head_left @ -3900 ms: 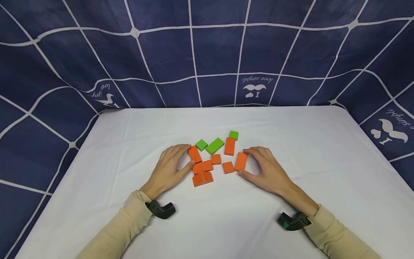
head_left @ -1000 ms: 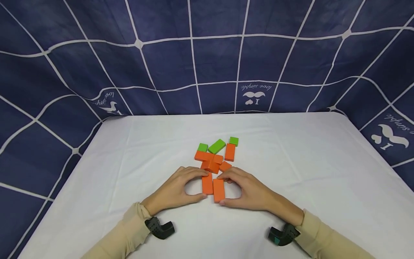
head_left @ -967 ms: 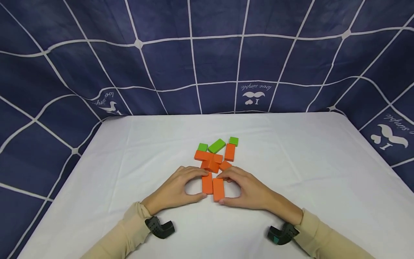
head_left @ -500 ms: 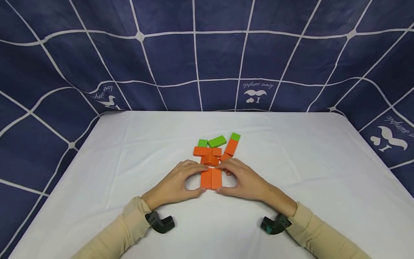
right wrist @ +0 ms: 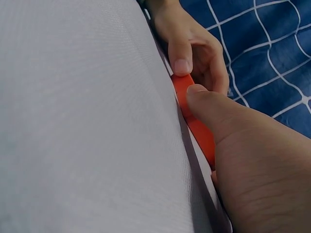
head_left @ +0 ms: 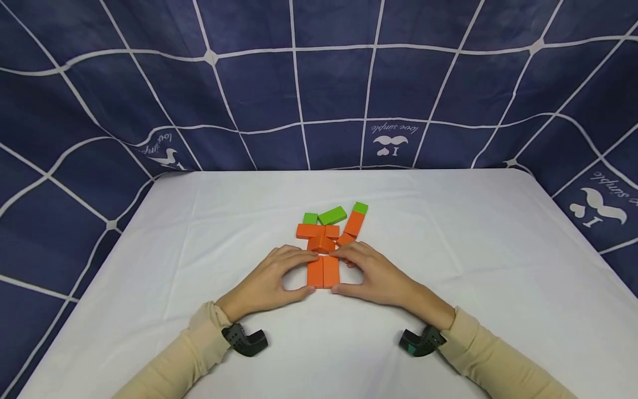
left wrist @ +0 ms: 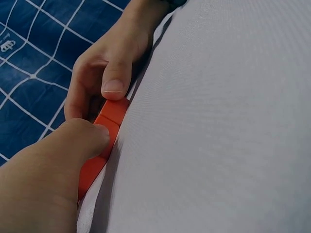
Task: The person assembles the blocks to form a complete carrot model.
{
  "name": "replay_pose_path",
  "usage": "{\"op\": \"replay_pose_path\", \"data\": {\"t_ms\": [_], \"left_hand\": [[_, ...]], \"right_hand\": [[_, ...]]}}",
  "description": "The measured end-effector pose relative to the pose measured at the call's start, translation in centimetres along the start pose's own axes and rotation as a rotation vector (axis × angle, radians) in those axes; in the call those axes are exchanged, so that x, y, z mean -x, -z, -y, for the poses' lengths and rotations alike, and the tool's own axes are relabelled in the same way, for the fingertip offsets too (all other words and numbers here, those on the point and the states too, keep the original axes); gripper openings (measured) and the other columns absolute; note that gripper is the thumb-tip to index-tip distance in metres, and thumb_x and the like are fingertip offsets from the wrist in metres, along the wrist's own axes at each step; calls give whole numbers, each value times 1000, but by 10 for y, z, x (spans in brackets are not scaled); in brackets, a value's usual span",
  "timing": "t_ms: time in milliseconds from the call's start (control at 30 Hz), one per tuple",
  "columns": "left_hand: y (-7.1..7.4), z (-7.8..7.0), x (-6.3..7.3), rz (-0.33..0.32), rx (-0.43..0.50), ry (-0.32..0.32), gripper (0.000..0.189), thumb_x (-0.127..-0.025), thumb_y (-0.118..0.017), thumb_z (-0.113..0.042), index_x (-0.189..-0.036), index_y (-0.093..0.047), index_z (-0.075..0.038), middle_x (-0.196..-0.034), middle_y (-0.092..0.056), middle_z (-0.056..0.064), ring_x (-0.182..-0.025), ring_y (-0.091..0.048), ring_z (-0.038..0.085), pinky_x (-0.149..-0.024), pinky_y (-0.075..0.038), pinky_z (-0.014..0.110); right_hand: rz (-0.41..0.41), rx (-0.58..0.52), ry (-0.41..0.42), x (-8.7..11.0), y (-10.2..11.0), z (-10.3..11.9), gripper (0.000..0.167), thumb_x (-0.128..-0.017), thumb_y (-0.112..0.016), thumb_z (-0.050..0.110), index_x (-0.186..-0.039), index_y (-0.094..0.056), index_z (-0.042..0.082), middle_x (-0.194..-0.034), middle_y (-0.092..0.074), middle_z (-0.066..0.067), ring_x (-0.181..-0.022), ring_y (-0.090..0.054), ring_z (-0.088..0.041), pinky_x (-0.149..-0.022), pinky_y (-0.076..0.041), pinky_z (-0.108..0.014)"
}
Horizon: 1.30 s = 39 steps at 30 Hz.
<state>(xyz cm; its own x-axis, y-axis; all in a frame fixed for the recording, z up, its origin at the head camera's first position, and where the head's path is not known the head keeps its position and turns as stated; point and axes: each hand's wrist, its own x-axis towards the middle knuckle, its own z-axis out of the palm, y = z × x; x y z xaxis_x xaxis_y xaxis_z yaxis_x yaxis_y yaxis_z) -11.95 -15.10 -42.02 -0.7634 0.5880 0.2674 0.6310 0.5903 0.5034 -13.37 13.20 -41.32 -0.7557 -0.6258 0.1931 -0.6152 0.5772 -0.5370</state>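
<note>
On the near side of the peaked orange block (head_left: 322,244), I have the left hand (head_left: 266,280) pinching the left long block (head_left: 315,272), thumb at its near end, fingers at its far end; the right hand (head_left: 381,279) pinches the right long block (head_left: 331,272) likewise. Those two lie side by side, long edges touching, with a narrow gap before the peaked orange block. Beyond it my feed shows an orange bar (head_left: 310,231), a small green block (head_left: 310,218) and a green bar (head_left: 332,215); off to its right, a slanted orange block (head_left: 354,224) with a green square (head_left: 360,208) at its far end.
</note>
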Motion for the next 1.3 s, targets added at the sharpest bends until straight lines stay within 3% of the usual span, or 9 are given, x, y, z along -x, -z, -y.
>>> {"op": "replay_pose_path", "data": {"t_ms": [433, 633, 767, 867, 1000, 1100, 1300], "left_hand": [[-1, -2, 2, -2, 7, -6, 58, -89, -79, -42, -141, -62, -23, -139, -62, -8, -130, -52, 14, -112, -42, 44], [-1, -2, 3, -4, -2, -13, 58, -88, -79, -44, -140, -63, -22, -137, -63, -8, -128, -53, 13, -111, -43, 43], [0, -1, 3, -17, -6, -18, 57, -88, -80, -43, -138, -64, -22, -136, -63, -9, -127, -53, 12, -110, -43, 42], [1, -1, 2, -17, -4, -16, 57, -88, -80, -43, -139, -63, -22, -136, -63, -9, -128, -53, 12, -111, -42, 42], [1, 0, 2, -9, -2, -12, 57, -89, -79, -43, -139, -63, -23, -136, -62, -9, -129, -52, 13, -111, -43, 42], [1, 0, 3, -8, -2, -16, 57, -89, -79, -43, -140, -63, -23, -137, -62, -9, -129, -52, 13, -110, -43, 41], [1, -2, 2, -15, -6, -24, 57, -88, -80, -42, -140, -62, -23, -136, -62, -9, -128, -52, 11, -110, -43, 41]], "right_hand": [[-24, -37, 32, 0, 0, 0, 60, -86, -81, 49, -137, -64, 22, -123, -59, 10, -103, -54, -5, -93, -51, -31], [-145, -157, 88, -3, -1, -6, 39, -95, -76, 28, -130, -68, 15, -120, -65, 2, -88, -59, -7, -77, -53, -24], [-216, -142, 105, -12, 0, -11, 30, -97, -71, 19, -127, -69, 13, -118, -66, 0, -83, -56, -8, -70, -50, -23], [-243, -108, 115, -23, 1, -14, 29, -98, -69, 15, -126, -70, 15, -119, -66, 1, -92, -57, -10, -75, -50, -25], [-269, -67, 131, -38, 0, -16, 27, -98, -68, 14, -126, -70, 15, -120, -68, 3, -109, -58, -14, -90, -51, -31], [-284, -31, 130, -49, -1, -15, 26, -99, -66, 15, -125, -71, 16, -119, -70, 3, -112, -57, -16, -95, -49, -36], [-204, 86, 133, -58, -4, -17, 30, -101, -61, 12, -128, -74, 16, -131, -70, 2, -121, -53, -21, -110, -40, -45]]}}
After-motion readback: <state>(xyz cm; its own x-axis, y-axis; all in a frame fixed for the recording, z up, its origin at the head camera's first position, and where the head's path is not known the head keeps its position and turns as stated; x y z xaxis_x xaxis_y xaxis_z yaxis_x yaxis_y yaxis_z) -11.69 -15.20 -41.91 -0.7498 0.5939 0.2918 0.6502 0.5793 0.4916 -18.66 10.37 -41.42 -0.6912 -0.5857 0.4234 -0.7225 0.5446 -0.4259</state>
